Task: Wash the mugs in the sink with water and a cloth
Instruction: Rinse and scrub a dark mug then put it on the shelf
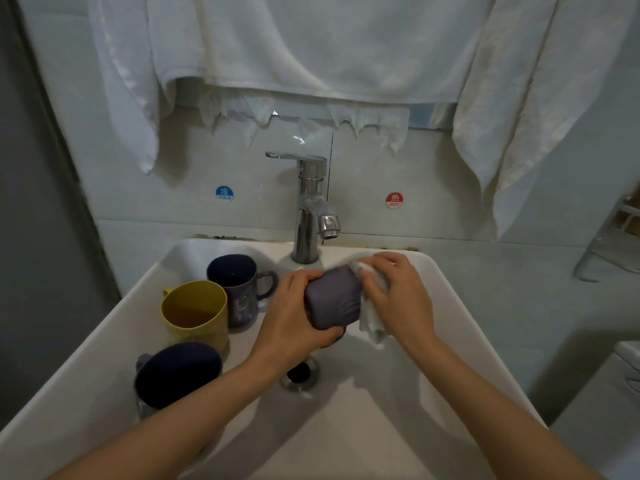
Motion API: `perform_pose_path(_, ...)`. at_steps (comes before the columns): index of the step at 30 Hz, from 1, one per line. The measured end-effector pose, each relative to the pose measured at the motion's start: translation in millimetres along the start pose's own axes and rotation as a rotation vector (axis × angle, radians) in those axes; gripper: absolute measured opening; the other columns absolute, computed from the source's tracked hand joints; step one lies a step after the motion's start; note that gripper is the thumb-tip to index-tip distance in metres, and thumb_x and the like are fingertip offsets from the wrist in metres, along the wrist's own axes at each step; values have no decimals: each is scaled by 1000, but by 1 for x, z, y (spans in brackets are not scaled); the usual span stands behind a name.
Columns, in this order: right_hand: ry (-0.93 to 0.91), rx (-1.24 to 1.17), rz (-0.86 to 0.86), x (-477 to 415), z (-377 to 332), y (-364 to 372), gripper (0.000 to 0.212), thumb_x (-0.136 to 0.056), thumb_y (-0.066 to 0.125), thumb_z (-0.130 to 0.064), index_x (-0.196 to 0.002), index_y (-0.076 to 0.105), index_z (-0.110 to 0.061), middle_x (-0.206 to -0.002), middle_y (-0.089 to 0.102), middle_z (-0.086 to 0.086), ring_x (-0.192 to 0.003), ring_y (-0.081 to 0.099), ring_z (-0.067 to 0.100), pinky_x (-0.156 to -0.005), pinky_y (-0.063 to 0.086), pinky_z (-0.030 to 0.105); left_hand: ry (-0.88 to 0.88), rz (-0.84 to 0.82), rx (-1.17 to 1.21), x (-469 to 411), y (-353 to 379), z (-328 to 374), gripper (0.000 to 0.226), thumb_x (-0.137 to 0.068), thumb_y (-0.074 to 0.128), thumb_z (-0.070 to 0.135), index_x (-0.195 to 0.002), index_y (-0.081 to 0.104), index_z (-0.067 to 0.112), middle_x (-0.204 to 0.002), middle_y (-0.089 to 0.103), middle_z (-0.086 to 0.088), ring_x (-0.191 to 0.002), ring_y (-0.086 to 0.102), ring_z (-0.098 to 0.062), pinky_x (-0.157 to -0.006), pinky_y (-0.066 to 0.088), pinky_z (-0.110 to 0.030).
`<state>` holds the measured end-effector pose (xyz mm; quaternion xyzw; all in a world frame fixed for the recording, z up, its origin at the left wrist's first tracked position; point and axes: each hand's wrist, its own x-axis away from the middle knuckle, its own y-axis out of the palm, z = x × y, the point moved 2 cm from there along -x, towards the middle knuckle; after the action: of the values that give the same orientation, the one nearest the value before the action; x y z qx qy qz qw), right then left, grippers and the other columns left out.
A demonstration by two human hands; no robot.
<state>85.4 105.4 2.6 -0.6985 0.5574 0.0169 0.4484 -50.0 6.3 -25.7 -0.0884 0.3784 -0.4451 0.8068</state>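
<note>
Over the middle of the white sink, my left hand grips a grey mug turned bottom-up toward me. My right hand holds a white cloth against the mug's right side. Three more mugs stand on the sink's left slope: a dark blue patterned mug at the back, a yellow mug in front of it, and a dark navy mug nearest me. No water runs from the tap.
A chrome faucet rises at the back of the basin, with cold and hot stickers on the wall either side. The drain lies below my hands. White towels hang overhead. A metal rack sits at the right.
</note>
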Motion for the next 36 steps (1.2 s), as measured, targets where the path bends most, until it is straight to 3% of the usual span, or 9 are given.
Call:
perform_pose_path(5, 298, -455, -133, -6, -5, -6, 13, -93, 52, -33, -94, 63, -26, -88, 65, -7, -91, 61, 16, -84, 47, 28, -6, -12, -17, 1, 0, 7, 89, -57, 85, 33, -127, 30, 27, -127, 39, 3, -116, 44, -10, -93, 41, -14)
perform_pose_path(9, 297, -530, -20, -7, -2, -13, 10, -93, 53, -20, -97, 62, -20, -89, 64, -4, -86, 60, 12, -74, 46, 22, -342, -153, 215, -2, 3, 11, 130, -61, 85, 34, -147, -12, 26, -154, 3, 4, -138, 21, -14, -106, 26, -23)
perform_pose_path(11, 260, -526, -2, -8, -3, -12, 10, -93, 52, -16, -94, 60, -21, -84, 61, -10, -80, 58, 6, -71, 44, 19, -553, -157, 416, -3, 1, 11, 130, -54, 83, 50, -148, -4, 26, -155, 13, 0, -134, 35, -22, -106, 37, -39)
perform_pose_path(13, 216, -483, -38, -8, -7, -9, 12, -93, 51, -15, -93, 56, -26, -82, 57, -18, -78, 54, -3, -71, 42, 15, -637, -148, 641, -2, 1, 11, 91, -63, 79, 38, -135, 26, 21, -139, 39, 0, -108, 56, -18, -84, 56, -40)
perform_pose_path(15, 189, -465, -36, -7, -7, -9, 16, -93, 51, -15, -93, 57, -30, -84, 57, -20, -81, 54, -3, -73, 42, 15, -579, -107, 622, 0, 0, 10, 65, -71, 77, 22, -120, 35, 23, -123, 47, 2, -95, 58, -10, -71, 59, -32)
perform_pose_path(22, -45, -216, 123, -1, -4, -6, 23, -91, 55, -31, -114, 57, -31, -116, 55, -9, -106, 51, 7, -90, 44, 27, -245, -52, 143, 1, -2, 10, 78, -62, 85, 22, -117, 30, 29, -108, 43, 16, -91, 45, 9, -67, 40, -1)
perform_pose_path(25, -225, -170, 33, 14, -24, 4, 35, -88, 43, -44, -108, 65, -27, -108, 53, -9, -104, 50, 8, -88, 43, 24, -181, -26, 67, 1, -3, 8, 81, -58, 87, 25, -118, 32, 26, -110, 45, 14, -96, 47, 2, -70, 39, -1)
perform_pose_path(30, -668, -11, -137, 35, -45, 18, 31, -92, 47, -28, -116, 65, -21, -117, 59, -1, -110, 52, 14, -86, 47, 25, -126, -73, -42, -1, 0, 5, 55, -73, 71, 26, -117, 38, 18, -104, 43, 16, -98, 52, 0, -75, 35, 3)
perform_pose_path(36, -270, -12, 75, 8, -13, 5, 34, -89, 45, -39, -108, 70, -25, -110, 61, -2, -106, 52, 16, -82, 50, 33, -196, -24, 46, 3, -2, 9, 78, -58, 86, 27, -115, 32, 28, -111, 46, 12, -98, 48, -2, -73, 39, -9)
